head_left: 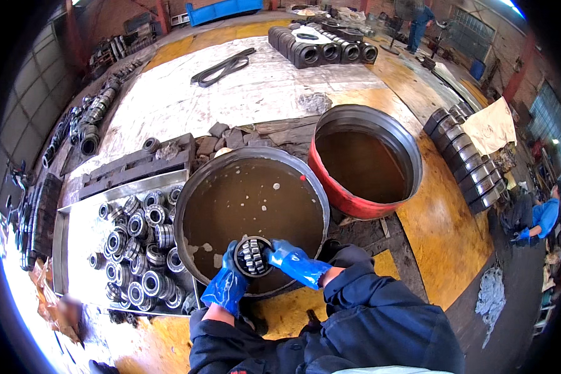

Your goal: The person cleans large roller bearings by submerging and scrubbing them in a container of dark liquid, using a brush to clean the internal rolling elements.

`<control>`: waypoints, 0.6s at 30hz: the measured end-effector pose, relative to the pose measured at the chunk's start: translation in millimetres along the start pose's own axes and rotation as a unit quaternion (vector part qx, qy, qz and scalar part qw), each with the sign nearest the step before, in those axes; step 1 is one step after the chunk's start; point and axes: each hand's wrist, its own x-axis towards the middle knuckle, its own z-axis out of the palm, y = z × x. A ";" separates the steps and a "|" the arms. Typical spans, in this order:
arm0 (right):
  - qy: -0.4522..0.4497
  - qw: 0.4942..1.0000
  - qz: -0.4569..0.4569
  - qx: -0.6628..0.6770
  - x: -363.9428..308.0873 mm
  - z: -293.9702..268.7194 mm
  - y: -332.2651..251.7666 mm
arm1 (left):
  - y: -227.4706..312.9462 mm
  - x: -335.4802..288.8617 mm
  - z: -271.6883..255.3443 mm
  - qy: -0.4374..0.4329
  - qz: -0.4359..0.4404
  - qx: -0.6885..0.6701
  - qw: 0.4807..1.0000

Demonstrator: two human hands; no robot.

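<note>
A roller bearing point(253, 256) with shiny rollers is held between my two hands, above the near edge of a round metal tub point(182, 215) of murky brown liquid. My left hand point(227, 283), in a blue rubber glove, grips the bearing's left side. On its right side, my right hand point(293, 258) in the same kind of glove closes on the outer ring. Pale flecks of foam float on the liquid. To the left, a metal tray point(78, 249) carries a heap of similar bearings point(137, 224).
A red drum point(346, 198) with brown liquid stands beyond the tub at right. Behind the tray lies a wooden pallet point(134, 165). Black housings point(464, 159) line the right, near a person in blue point(545, 218). More housings point(311, 55) and a black belt point(221, 67) lie farther off.
</note>
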 end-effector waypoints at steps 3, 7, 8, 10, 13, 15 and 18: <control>0.017 1.000 0.007 -0.022 -7.5 -5.6 -10.6 | -1.9 -8.7 14.6 0.038 0.008 0.014 0.999; 0.013 0.999 0.002 -0.033 -14.4 -10.0 -25.5 | -1.5 -0.2 0.5 0.013 -0.008 -0.019 1.000; 0.013 1.000 -0.004 -0.022 -10.7 -9.7 -16.1 | -3.6 2.5 3.3 0.016 -0.013 -0.012 1.000; 0.013 1.000 -0.017 -0.001 -0.7 -5.4 7.3 | -7.5 4.8 9.5 0.024 -0.021 0.001 0.999; 0.006 1.000 -0.025 -0.002 -1.2 -1.7 0.0 | -0.4 11.0 -13.5 -0.005 -0.021 -0.014 1.000; 0.012 1.000 -0.003 -0.018 -6.9 -4.8 -10.7 | -2.1 11.2 -13.6 0.016 -0.011 -0.008 1.000; -0.012 0.999 0.027 -0.021 -10.9 -11.8 -22.5 | -2.7 11.1 -12.2 0.024 -0.016 0.003 1.000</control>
